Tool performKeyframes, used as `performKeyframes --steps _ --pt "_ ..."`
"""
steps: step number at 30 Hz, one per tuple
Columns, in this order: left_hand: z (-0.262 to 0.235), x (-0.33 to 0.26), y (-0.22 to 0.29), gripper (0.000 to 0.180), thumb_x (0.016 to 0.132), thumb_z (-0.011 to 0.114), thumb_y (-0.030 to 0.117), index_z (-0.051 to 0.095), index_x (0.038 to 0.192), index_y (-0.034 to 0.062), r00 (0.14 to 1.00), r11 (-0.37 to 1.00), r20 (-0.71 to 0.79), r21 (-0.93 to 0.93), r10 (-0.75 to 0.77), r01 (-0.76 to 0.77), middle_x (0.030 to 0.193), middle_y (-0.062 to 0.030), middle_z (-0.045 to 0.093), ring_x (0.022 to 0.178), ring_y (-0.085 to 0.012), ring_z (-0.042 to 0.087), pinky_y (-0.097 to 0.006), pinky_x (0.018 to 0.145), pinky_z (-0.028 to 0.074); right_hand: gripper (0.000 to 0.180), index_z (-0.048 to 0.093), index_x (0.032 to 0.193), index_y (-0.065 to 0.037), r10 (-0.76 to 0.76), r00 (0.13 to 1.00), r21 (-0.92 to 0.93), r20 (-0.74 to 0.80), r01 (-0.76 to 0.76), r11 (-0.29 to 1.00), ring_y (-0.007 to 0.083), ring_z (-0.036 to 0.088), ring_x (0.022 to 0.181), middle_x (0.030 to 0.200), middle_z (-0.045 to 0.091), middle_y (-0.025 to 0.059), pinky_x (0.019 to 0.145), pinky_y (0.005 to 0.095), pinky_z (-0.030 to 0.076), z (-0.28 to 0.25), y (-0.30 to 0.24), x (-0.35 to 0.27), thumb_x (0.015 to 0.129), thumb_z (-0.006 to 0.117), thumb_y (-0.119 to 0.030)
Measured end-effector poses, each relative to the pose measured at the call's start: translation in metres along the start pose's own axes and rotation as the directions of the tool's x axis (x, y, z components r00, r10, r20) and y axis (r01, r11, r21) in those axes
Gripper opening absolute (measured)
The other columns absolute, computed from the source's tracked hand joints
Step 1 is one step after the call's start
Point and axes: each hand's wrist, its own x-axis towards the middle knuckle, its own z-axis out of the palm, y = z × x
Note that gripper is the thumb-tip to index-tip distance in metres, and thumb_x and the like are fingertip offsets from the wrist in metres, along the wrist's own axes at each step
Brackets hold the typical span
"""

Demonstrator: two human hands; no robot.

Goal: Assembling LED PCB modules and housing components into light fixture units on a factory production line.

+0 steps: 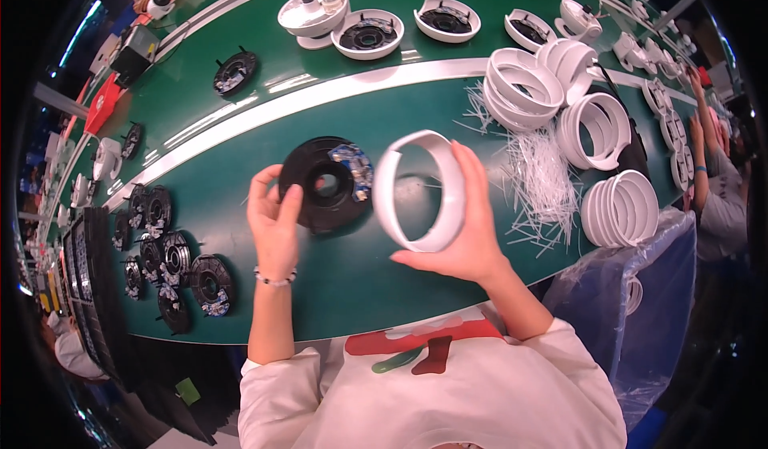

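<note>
My left hand (276,219) grips a round black disc (320,209) by its left edge, thumb on the face. The disc has a hole in its middle and a blue circuit board (352,169) at its upper right. A white plastic ring (386,201) stands tilted in my right hand (474,225), whose fingers run along its right side with the thumb under its lower edge. Disc and ring are held side by side above the green table, very close at their facing edges; whether they touch I cannot tell.
Several black discs (211,283) lie at the table's left beside black trays (96,273). Right of my hands are a heap of thin white strips (544,185) and stacked white rings (596,129). White housings (368,45) line the far conveyor. A clear plastic bag (624,297) hangs at the right edge.
</note>
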Motion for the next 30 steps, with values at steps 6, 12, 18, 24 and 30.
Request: performKeyframes --steps 6,12,18,24,30 --pt "0.035 -0.016 -0.015 0.038 0.084 0.040 0.014 0.029 0.118 0.0007 0.990 0.999 0.139 -0.026 -0.039 0.043 0.118 -0.0150 0.040 0.106 -0.0183 0.043 -0.030 0.089 0.036 0.120 0.010 0.131 0.000 -0.063 0.997 0.003 0.035 0.063 0.998 0.0420 0.023 0.114 0.129 0.015 0.0245 0.092 0.0494 0.024 0.034 -0.012 0.007 0.042 0.080 -0.040" --pt "0.042 -0.014 -0.008 0.061 0.083 0.032 0.042 0.023 0.129 0.0032 0.847 0.598 0.458 -0.610 -0.269 0.520 0.128 -0.0156 0.032 0.118 -0.0279 0.034 -0.039 0.097 0.029 0.124 0.010 0.130 0.005 -0.097 0.992 -0.024 0.076 0.099 0.995 0.0390 0.022 0.119 0.132 0.016 0.0255 0.095 0.0458 0.022 0.030 -0.014 0.004 0.041 0.080 -0.048" --pt "0.041 -0.013 -0.010 0.057 0.085 0.027 0.044 0.038 0.120 0.0000 0.823 0.548 0.418 -0.614 -0.385 0.568 0.112 -0.0143 0.050 0.100 -0.0232 0.050 -0.036 0.086 0.041 0.116 0.010 0.131 0.003 -0.107 0.978 0.047 0.178 0.100 0.994 0.0429 0.022 0.116 0.131 0.013 0.0269 0.094 0.0477 0.024 0.029 -0.015 0.002 0.046 0.079 -0.038" --pt "0.033 -0.010 -0.007 0.052 0.085 0.031 0.043 0.048 0.109 0.0004 0.768 0.485 0.430 -0.600 -0.476 0.636 0.104 -0.0158 0.055 0.093 -0.0260 0.054 -0.039 0.083 0.044 0.117 0.007 0.133 -0.001 -0.022 0.957 0.199 0.291 -0.038 0.979 0.0389 0.025 0.114 0.130 0.020 0.0215 0.094 0.0444 0.025 0.012 -0.009 0.009 0.045 0.080 -0.030" --pt "0.029 -0.011 -0.006 0.050 0.085 0.031 0.040 0.050 0.108 0.0005 0.747 0.436 0.493 -0.609 -0.447 0.663 0.101 -0.0146 0.056 0.091 -0.0245 0.055 -0.037 0.081 0.045 0.113 0.013 0.133 -0.004 -0.075 0.955 0.162 0.286 0.029 0.986 0.0388 0.024 0.113 0.126 0.020 0.0219 0.093 0.0449 0.026 0.010 -0.027 0.007 0.045 0.079 -0.028"
